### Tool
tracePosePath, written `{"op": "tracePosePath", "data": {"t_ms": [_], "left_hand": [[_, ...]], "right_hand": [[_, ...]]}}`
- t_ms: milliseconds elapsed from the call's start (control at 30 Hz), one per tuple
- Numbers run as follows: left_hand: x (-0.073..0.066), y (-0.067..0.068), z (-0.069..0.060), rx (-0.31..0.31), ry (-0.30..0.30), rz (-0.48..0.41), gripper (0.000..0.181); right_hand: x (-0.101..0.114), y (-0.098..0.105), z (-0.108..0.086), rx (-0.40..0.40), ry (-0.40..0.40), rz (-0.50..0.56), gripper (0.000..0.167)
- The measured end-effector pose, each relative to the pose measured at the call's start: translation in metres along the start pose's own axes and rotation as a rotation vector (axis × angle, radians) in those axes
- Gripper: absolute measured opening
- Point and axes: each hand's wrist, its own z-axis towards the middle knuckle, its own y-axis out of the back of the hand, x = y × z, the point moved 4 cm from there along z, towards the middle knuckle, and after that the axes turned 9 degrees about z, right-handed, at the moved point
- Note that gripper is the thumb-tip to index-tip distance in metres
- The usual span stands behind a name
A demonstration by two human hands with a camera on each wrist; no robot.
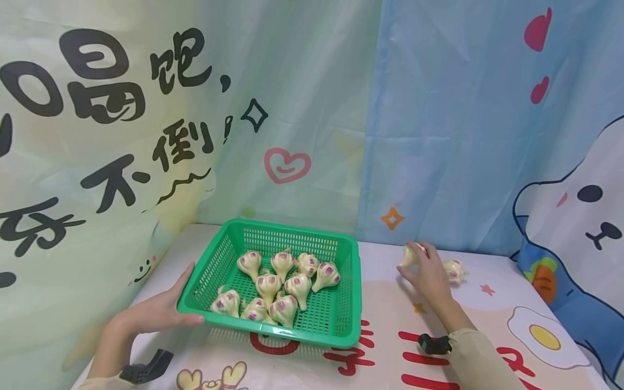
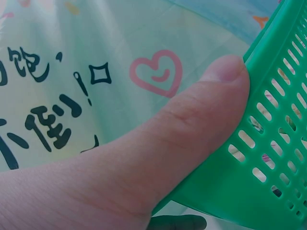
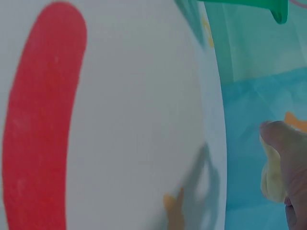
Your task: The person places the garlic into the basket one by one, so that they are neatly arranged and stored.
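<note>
My left hand (image 1: 163, 307) rests against the near left corner of a green plastic basket (image 1: 358, 303), thumb and fingers spread along its outside. In the left wrist view the straight thumb (image 2: 201, 110) presses the basket's wall (image 2: 216, 177). Several garlic bulbs (image 1: 269, 285), cream with purple patches, lie inside. To the right of the basket, my right hand (image 1: 431, 276) pinches a garlic bulb (image 1: 409, 257) above the table; the right wrist view shows part of that bulb (image 3: 272, 179) beside the thumb. Another garlic bulb (image 1: 454, 271) is just right of this hand.
The printed table (image 1: 385, 346) carries red lettering and a fried egg picture. Hanging cloth (image 1: 312, 108) with drawings closes off the back and left. A white cartoon animal (image 1: 580, 216) is printed on the cloth at the right.
</note>
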Motion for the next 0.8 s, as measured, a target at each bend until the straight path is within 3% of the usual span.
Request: {"op": "tracePosePath", "data": {"t_ms": [233, 800], "left_hand": [[0.0, 0.0, -0.001, -0.013, -0.003, 0.018, 0.118], [0.001, -0.001, 0.001, 0.002, -0.006, -0.014, 0.117]], "right_hand": [[0.018, 0.002, -0.001, -0.045, 0.085, 0.023, 0.069], [0.062, 0.007, -0.007, -0.064, 0.207, 0.046, 0.071]]}}
